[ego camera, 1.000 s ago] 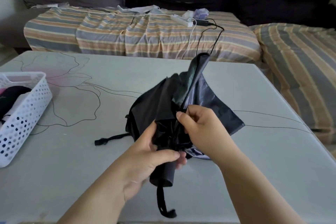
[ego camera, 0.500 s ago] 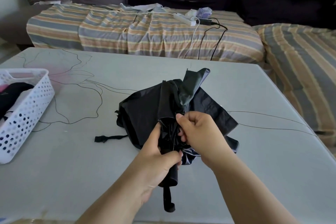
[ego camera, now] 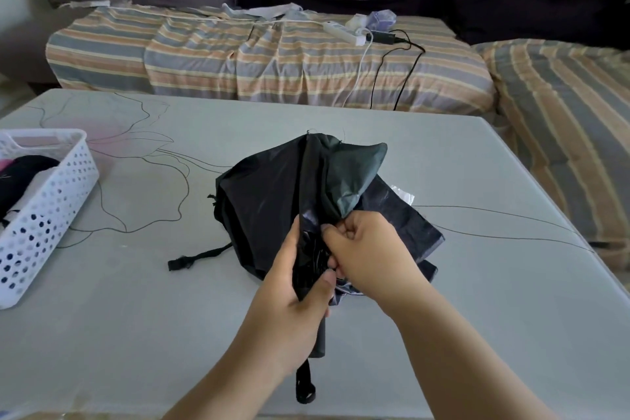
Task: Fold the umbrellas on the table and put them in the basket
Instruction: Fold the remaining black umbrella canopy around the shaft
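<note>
A black collapsed umbrella (ego camera: 272, 194) lies loosely bunched on the grey table (ego camera: 136, 317), its handle and wrist loop pointing toward me. My left hand (ego camera: 293, 297) grips the umbrella near the handle end, thumb across the gathered fabric. My right hand (ego camera: 368, 252) pinches a fold of the canopy just beside it. The closing strap (ego camera: 197, 257) trails on the table to the left. A white perforated basket (ego camera: 44, 208) stands at the left edge with dark and pink items inside.
Behind the table runs a sofa with a striped cover (ego camera: 272, 54). A white power strip (ego camera: 344, 32) and black cables (ego camera: 399, 75) lie on it. More striped cushion (ego camera: 562, 119) sits to the right of the table.
The raised flap of canopy has dropped lower and spread to the right. My right hand has shifted its pinch slightly lower on the fabric; my left hand keeps its grip.
</note>
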Motion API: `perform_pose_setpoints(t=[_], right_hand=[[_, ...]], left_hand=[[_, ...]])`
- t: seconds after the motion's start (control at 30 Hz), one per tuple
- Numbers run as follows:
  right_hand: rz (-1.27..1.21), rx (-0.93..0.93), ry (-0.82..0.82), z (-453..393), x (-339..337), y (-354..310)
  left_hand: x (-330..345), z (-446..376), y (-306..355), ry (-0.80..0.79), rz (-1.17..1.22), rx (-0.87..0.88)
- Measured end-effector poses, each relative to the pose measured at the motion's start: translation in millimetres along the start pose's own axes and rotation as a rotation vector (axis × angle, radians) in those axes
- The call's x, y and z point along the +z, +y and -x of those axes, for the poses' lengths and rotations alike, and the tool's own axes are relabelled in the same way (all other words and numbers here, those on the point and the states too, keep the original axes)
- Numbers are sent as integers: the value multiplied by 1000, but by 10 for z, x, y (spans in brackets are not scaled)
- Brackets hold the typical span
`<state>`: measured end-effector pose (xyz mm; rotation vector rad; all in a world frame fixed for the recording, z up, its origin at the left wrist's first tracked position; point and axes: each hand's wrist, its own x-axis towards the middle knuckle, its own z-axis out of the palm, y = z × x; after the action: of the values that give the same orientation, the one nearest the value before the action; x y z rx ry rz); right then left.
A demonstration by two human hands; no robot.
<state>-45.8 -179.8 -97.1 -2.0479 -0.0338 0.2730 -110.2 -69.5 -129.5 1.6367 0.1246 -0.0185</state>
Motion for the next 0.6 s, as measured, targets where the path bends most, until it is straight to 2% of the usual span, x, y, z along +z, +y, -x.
perform_pose_setpoints(t=[0.07, 0.13, 0.27, 0.3, 0.37, 0.5, 0.6], right_hand=[[-34, -2, -30, 21, 2, 5], [-30, -52, 29, 31, -16, 8], [7, -137, 379, -46, -223, 81], [2, -143, 423, -58, -274, 113], [13, -200, 397, -52, -286, 166], [166, -208, 152, -53, -107, 238], [176, -182, 241, -108, -69, 247]], left_hand=[[0, -27, 1, -1, 42, -23], [-18, -67, 40, 11, 74, -42], [-73, -119, 110, 64, 170, -88], [-91, -129, 104, 77, 174, -99], [-123, -151, 113, 92, 168, -113], [-153, -182, 147, 74, 108, -91], [-168, -169, 150, 54, -32, -60]])
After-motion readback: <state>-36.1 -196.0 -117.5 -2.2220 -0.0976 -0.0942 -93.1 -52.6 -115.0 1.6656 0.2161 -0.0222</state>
